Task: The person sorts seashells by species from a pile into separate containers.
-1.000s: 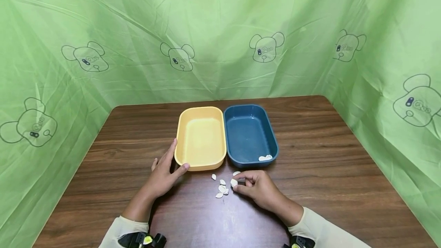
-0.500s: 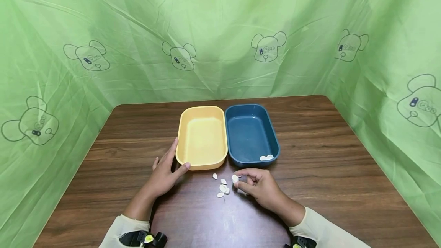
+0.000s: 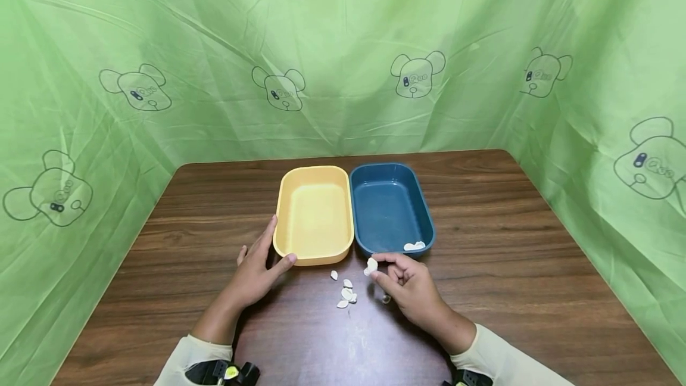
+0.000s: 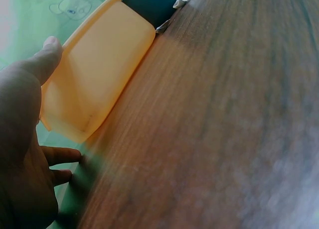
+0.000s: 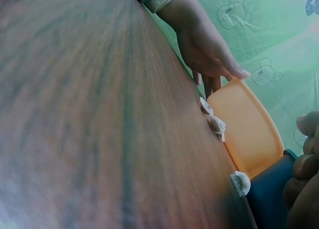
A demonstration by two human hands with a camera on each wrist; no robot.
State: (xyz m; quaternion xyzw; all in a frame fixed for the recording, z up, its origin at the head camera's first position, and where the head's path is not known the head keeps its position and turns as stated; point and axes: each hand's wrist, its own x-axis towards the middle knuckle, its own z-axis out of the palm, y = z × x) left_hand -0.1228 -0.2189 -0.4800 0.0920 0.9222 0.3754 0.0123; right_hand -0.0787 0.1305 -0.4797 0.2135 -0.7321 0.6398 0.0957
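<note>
My right hand (image 3: 411, 288) pinches a small white seashell (image 3: 371, 264) between thumb and index finger, close before the near edge of the blue tray (image 3: 390, 207). Another pale shell (image 3: 386, 299) peeks out just below that thumb. My left hand (image 3: 256, 273) lies at the near left corner of the yellow tray (image 3: 316, 213), thumb on its rim and fingers along its side. Between the hands, several loose shells (image 3: 346, 294) are on the table. In the right wrist view, a ribbed shell (image 5: 240, 183) shows in front of the trays; the pinching fingertips are outside that view.
Inside the blue tray, a few white shells (image 3: 414, 246) sit in the near right corner. The two trays stand side by side on a dark wooden table (image 3: 493, 243). A green curtain (image 3: 343, 28) with bear-head drawings surrounds the table's back and sides.
My right hand has lifted the pinched shell and drawn it slightly right, toward the blue tray. A shell below the thumb has come into sight. The left hand stays at the yellow tray.
</note>
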